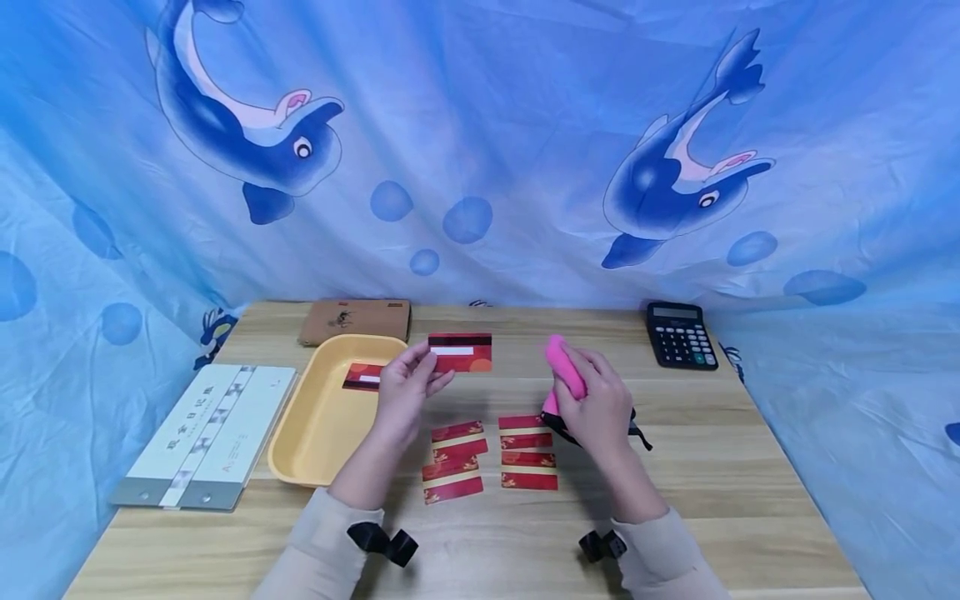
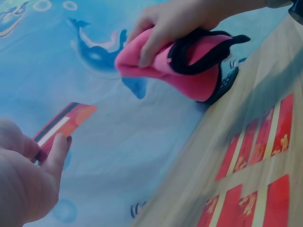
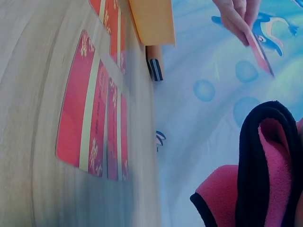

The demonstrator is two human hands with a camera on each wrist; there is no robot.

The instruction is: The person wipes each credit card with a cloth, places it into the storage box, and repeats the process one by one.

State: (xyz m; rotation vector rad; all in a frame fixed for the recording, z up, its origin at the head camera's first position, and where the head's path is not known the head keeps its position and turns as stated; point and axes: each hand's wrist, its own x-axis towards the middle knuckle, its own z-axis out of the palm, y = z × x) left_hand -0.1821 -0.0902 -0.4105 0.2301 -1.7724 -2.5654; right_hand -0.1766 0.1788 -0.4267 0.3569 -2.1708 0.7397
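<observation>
We see the left hand (image 1: 405, 383) pinching a red card (image 1: 461, 352) by its left end, the thumb lying over the near face. The rest of the card juts out to the right, past the fingertips, and is held above the table (image 1: 465, 567). Its long axis runs nearly level from left to right in the head view, with the black stripe along the upper edge and a white strip below.

The right hand (image 1: 607, 408) grips a pink cloth (image 1: 567, 371) with black edging, fingers curled round its bunched folds; its top end sticks up and to the left beyond the fingers, and a lower fold hangs beneath the hand.

Between the forearms we count four red cards (image 1: 528, 471) on the wood, in two columns of two, their long sides running roughly left to right. One more card (image 1: 362, 377) lies in the single yellow tray (image 1: 330, 437), near the left hand. Around these we count one binder (image 1: 210, 433), one brown case (image 1: 352, 321) and one calculator (image 1: 681, 335).
</observation>
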